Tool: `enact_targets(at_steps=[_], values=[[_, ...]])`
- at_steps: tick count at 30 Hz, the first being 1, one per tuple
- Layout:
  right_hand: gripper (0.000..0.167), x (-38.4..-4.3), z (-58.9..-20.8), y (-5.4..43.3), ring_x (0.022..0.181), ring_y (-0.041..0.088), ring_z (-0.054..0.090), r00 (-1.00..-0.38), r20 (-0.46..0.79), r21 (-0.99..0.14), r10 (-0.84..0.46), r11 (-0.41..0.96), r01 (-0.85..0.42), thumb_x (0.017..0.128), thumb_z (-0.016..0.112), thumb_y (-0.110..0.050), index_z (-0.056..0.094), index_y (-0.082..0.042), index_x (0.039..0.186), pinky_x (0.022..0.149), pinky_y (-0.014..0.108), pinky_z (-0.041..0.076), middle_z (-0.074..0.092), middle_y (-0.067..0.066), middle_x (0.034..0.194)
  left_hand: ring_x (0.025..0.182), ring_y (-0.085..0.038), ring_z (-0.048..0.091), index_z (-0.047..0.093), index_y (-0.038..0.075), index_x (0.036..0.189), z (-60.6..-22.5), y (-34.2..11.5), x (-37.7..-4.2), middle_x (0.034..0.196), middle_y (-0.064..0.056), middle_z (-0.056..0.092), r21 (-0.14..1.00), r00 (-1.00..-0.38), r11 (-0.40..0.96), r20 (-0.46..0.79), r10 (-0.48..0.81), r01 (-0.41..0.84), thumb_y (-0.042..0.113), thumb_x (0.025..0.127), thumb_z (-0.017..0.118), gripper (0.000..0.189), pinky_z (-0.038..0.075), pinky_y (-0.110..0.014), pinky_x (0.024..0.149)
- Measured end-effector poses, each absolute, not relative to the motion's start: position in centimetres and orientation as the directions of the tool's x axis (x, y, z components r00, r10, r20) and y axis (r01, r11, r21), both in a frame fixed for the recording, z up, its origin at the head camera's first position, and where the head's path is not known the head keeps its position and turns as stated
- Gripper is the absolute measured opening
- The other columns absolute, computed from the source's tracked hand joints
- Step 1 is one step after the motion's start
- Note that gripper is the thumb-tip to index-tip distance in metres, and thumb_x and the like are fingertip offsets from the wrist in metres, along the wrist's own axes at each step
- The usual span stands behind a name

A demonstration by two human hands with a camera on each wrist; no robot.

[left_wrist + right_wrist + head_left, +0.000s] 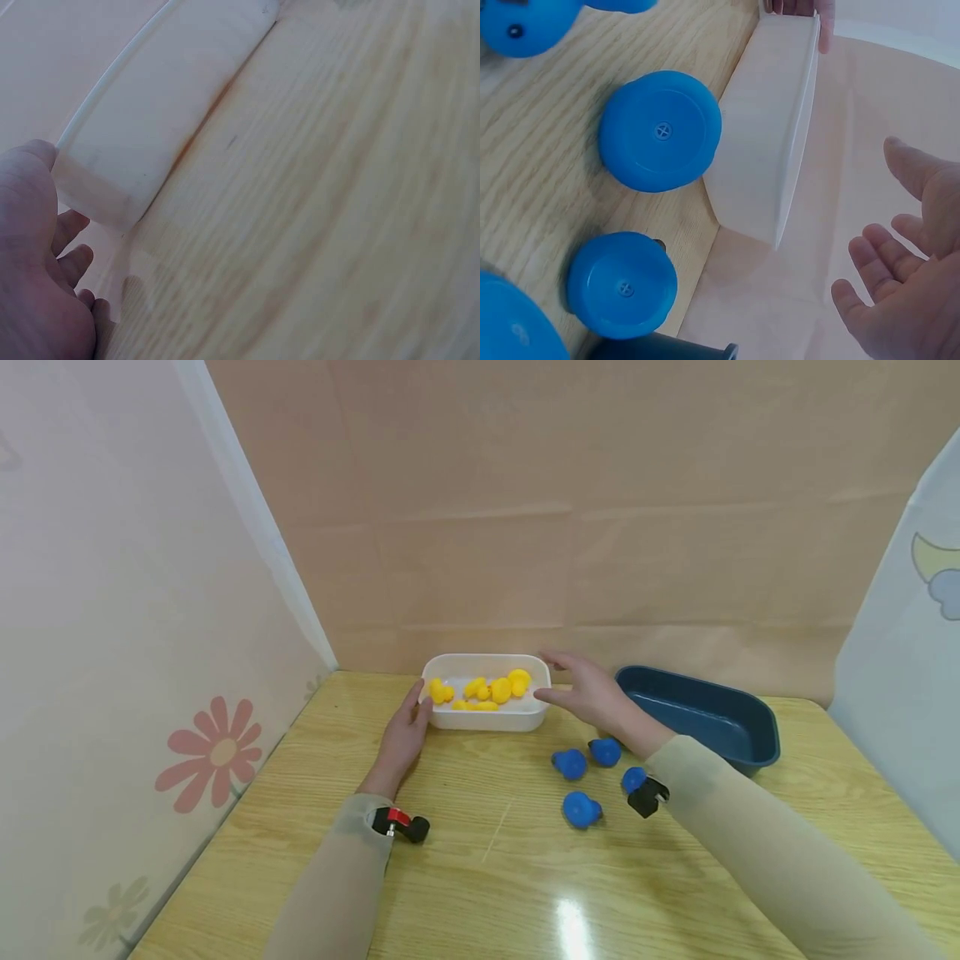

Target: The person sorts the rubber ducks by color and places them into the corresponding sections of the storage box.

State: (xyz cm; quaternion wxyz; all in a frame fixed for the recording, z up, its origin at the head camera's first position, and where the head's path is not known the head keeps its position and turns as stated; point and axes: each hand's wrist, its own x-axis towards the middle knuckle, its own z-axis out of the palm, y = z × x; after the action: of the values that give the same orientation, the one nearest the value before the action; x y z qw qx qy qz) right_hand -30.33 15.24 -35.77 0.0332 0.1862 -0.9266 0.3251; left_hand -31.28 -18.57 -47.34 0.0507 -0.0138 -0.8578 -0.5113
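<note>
A white plastic tub [487, 720] with several yellow rubber ducks [500, 691] in it stands at the back of the table. My left hand [405, 735] holds its left end, the thumb [41, 152] at the rim and the fingers curled around the end wall. At the other end, my right hand [588, 692] is spread, thumb and fingers apart; the right wrist view shows a gap between it and the tub wall [761, 127]. Several blue rubber ducks [581, 810] lie on the table near my right forearm, some with their flat bases [660, 131] facing the right wrist camera.
A dark blue tub [697, 714] stands to the right, partly behind my right forearm. Brown paper [480, 568] rises behind the table [480, 860]. A flower-printed cloth [217, 752] hangs at the left and another printed cloth [900, 668] at the right.
</note>
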Motion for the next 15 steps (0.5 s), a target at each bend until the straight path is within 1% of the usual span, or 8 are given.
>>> enact_targets(at_steps=[7,10,15], values=[[0.079,-29.3,-35.7,16.2,0.149,0.045,0.049,-0.94,0.169,-0.594,-0.295,0.73,-0.336,0.104,0.081,-0.033,0.044,-0.007,0.169,0.121,0.067,0.041,0.05,0.021,0.166,0.164,-0.037,0.031,0.028,0.029,0.177,-47.5,-18.7,-31.4,0.177,-0.013,0.037,0.869,-0.994,0.487,0.108,-0.025,0.082,0.055,0.118,0.042,0.066,0.025,-0.059,0.133],[0.08,-28.8,-35.7,16.8,0.15,0.045,0.048,-0.944,0.164,-0.595,-0.287,0.735,-0.326,0.105,0.08,-0.036,0.042,-0.009,0.17,0.121,0.068,0.041,0.048,0.019,0.168,0.164,-0.037,0.031,0.028,0.03,0.177,-47.5,-18.7,-31.3,0.176,-0.013,0.038,0.871,-0.994,0.484,0.111,-0.024,0.085,0.055,0.118,0.042,0.065,0.025,-0.059,0.133],[0.08,-27.9,-35.5,17.8,0.151,0.044,0.048,-0.946,0.17,-0.599,-0.277,0.733,-0.322,0.106,0.079,-0.035,0.041,-0.009,0.171,0.121,0.069,0.04,0.048,0.018,0.169,0.164,-0.037,0.032,0.027,0.029,0.177,-47.4,-18.6,-31.3,0.176,-0.014,0.038,0.871,-0.993,0.483,0.117,-0.021,0.092,0.052,0.119,0.044,0.065,0.025,-0.059,0.133]])
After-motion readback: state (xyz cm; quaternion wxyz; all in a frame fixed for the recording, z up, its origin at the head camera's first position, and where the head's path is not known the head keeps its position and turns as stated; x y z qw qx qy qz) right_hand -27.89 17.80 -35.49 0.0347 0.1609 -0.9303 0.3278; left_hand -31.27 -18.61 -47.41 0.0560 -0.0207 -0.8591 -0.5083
